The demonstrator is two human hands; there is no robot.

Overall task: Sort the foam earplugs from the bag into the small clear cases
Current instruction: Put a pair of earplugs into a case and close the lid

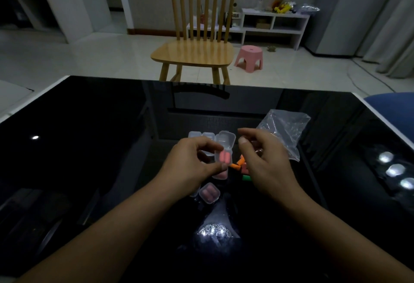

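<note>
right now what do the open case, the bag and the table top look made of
Open case: clear, stiff-looking plastic; pink earplugs show through. Bag: thin clear plastic film, crinkled and shiny. Table top: glossy black, maybe glass or lacquer; it mirrors lights.

- My left hand [192, 159] is raised, thumb and fingertips curled in a pinch.
- My right hand [261, 159] hovers just beside it, forefinger stretched forward, thumb bent inward, the other fingers loosely curled; whether it grips anything I cannot tell.
- Both forearms are bare and come in from the lower corners, converging toward the middle.
</note>
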